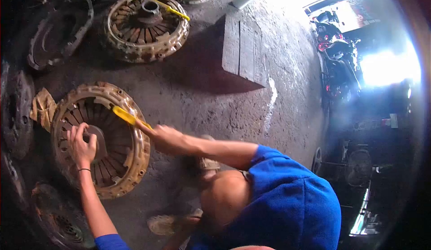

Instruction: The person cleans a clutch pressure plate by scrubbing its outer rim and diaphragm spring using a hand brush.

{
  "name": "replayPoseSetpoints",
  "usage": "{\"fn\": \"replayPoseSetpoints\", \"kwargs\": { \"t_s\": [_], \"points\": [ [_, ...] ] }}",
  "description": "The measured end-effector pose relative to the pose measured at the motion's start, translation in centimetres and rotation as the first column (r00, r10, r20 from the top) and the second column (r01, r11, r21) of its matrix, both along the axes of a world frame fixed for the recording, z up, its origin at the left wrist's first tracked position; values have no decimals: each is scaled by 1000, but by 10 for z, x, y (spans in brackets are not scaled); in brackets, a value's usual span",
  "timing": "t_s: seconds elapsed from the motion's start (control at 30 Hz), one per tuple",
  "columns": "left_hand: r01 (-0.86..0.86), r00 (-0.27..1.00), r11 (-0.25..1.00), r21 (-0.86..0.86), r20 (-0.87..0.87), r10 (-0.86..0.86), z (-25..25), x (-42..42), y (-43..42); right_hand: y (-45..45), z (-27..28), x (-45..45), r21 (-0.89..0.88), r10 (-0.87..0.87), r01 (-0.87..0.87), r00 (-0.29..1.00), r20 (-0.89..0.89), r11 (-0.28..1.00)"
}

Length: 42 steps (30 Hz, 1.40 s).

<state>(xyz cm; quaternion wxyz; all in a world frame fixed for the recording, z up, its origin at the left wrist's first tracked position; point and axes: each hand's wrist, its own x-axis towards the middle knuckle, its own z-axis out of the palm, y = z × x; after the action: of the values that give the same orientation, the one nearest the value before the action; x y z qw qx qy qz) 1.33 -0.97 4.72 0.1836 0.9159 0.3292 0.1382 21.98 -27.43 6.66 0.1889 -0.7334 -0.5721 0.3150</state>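
Note:
A round metal clutch cover (139,160) with dark radial spring fingers lies on the ground before me. My left hand (81,146), a dark band at its wrist, is at the cover's centre, with curled fingers and thumb gripping the raised middle ring (101,144). My right hand (168,138) is closed around a flat yellow tool (123,115). The tool's narrow dark tip reaches over the inner edge of the cover's rim; its exact kind does not show.
A second clutch cover (146,54) with a yellow strip (177,13) on it lies farther off. A wooden block (244,52) stands beside it. Crumpled brown paper (42,108) and worn discs (18,115) lie at left. Motorcycles (336,66) are parked at right.

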Motion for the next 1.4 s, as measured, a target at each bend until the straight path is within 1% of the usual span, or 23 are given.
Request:
{"fn": "replayPoseSetpoints", "kwargs": {
  "t_s": [0.03,0.17,0.23,0.33,0.37,0.43,0.53,0.63,0.67,0.73,0.8,0.83,0.87,0.9,1.0,1.03,1.07,1.17,1.23,1.3,1.33,1.37,1.4],
  "points": [
    [-14,1000,1000,21,12,14,0,-1,1,-13,9,-4,-103,21,-16,999,48,995],
    [7,997,1000,-28,71,-5,-3,0,1,35,2,12,-85,9,2,991,134,996],
    [-31,999,999,-43,-17,30,18,5,-6,61,-8,20,-17,10,-8,997,78,1000],
    [-37,998,999,17,58,36,-8,-3,0,56,-4,21,-115,-29,33,999,35,993],
    [-85,996,989,-120,-26,83,4,-2,-4,44,0,16,-148,-56,51,998,-25,988],
    [-75,997,992,-100,22,77,-11,-7,-1,8,-41,5,308,-182,221,972,-152,925],
    [-67,996,986,-151,41,74,2,-8,-3,-27,-16,-3,-166,-427,407,898,-107,898],
    [-76,991,994,-78,106,84,-15,-11,-2,-51,-21,7,-398,-432,368,898,-83,840],
    [-66,993,998,-5,96,67,-20,-12,1,-58,-19,10,-360,-426,365,899,-104,859],
    [-15,978,1000,-12,210,17,-18,-19,6,-56,28,0,-277,-412,364,901,-139,889],
    [1,935,998,60,354,-22,0,-23,3,-67,0,3,-235,-477,428,850,-224,873],
    [10,932,1000,-10,362,-6,8,-29,5,-67,2,0,-216,-505,459,821,-268,862],
    [19,931,996,-82,365,13,13,-39,9,-69,5,1,-361,-548,455,808,-216,814],
    [23,931,988,-153,364,35,20,-49,11,-71,5,0,-379,-532,437,824,-194,816],
    [-223,863,902,-370,355,359,52,-78,-5,-70,0,-9,-408,-462,355,864,-200,841],
    [-287,832,841,-460,316,457,59,-88,-12,-67,1,-15,-402,-437,321,866,-242,858],
    [-444,786,797,-409,249,566,64,-97,-20,-64,4,-21,-396,-412,285,866,-284,873],
    [-311,532,790,-528,593,605,51,-127,-39,-45,14,-39,-358,-303,188,905,-298,914],
    [-324,345,792,-517,715,608,33,-144,-47,-38,4,-43,-361,-256,143,923,-288,921],
    [-13,298,487,-873,461,836,0,-201,-53,-34,4,-49,-403,-238,118,935,-263,908],
    [275,159,509,-816,561,813,25,-198,-67,-35,-7,-44,-360,-196,95,947,-256,928],
    [579,-11,450,-680,545,838,40,-204,-71,-38,-20,-39,-346,-133,36,956,-260,938],
    [617,-255,389,-684,294,921,66,-195,-81,-36,17,-50,-316,-142,68,966,-217,946]
  ]
}}
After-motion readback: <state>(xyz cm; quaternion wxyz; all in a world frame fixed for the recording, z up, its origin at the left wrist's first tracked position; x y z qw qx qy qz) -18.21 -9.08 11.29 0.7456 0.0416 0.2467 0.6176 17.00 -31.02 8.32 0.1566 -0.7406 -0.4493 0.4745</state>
